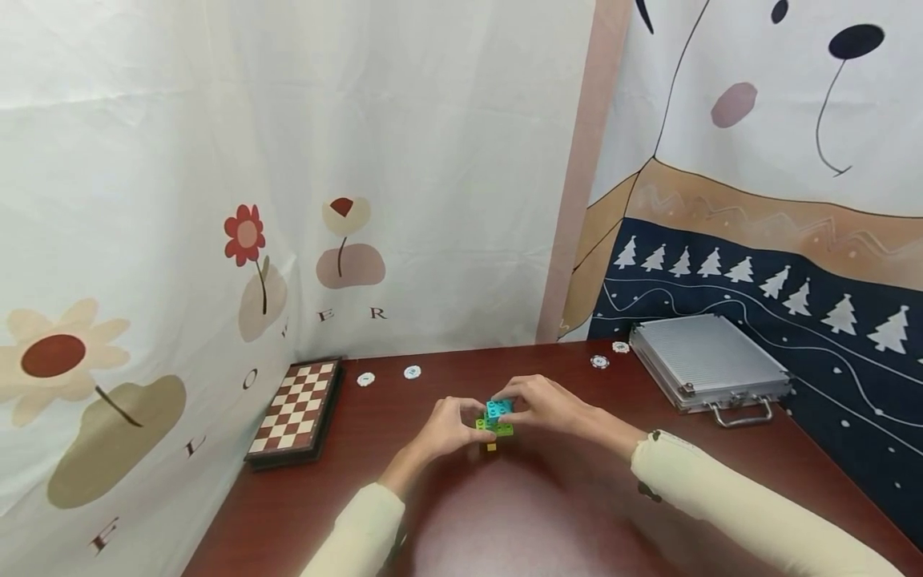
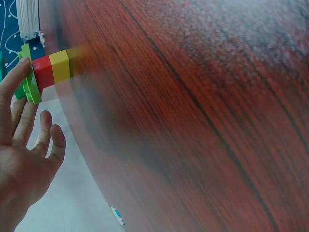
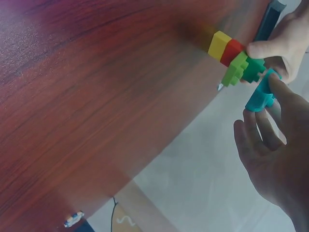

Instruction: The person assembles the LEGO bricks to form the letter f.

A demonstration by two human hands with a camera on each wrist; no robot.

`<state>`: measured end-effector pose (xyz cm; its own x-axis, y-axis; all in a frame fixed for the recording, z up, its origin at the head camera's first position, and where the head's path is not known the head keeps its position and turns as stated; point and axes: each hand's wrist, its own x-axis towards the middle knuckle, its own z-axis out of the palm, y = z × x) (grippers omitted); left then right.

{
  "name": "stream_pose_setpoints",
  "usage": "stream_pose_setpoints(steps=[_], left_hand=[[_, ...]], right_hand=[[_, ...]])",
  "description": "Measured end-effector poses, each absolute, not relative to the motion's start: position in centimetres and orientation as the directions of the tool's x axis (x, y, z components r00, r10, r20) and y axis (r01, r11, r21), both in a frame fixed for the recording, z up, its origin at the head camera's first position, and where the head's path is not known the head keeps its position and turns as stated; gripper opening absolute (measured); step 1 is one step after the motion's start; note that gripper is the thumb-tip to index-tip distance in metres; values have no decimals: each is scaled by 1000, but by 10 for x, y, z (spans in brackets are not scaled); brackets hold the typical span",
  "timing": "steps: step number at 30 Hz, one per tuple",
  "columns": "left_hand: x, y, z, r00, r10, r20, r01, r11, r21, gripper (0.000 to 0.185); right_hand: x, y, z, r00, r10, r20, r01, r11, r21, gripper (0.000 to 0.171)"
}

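A stack of toy building bricks stands on the brown table, in front of me in the head view. From the bottom it has a yellow brick (image 3: 219, 43), a red brick (image 2: 44, 71), a wide lime brick (image 3: 235, 70) and a dark green brick (image 3: 253, 70). My left hand (image 1: 445, 429) pinches the stack at the lime and green bricks, thumb on the near side. My right hand (image 1: 544, 403) pinches a turquoise brick (image 3: 260, 94) by its ends, tilted in the right wrist view, just above the green brick. Whether those two touch I cannot tell.
A chessboard (image 1: 297, 407) lies at the left table edge. A silver case (image 1: 710, 357) with a handle sits at the back right. Pale poker chips (image 1: 412, 372) lie along the back edge. Printed curtains (image 1: 447, 160) hang behind the table.
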<state>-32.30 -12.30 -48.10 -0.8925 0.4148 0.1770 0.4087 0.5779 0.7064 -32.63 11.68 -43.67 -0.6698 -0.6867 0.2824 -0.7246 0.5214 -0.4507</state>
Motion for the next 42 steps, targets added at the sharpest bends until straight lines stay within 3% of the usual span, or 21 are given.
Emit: stream_pose_setpoints(steps=[42], left_hand=[[-324,-124,-483,-893,412,179,412,594,691,46]], right_hand=[[-321,103,-435,-700,-674,235,-702,589,-401,34]])
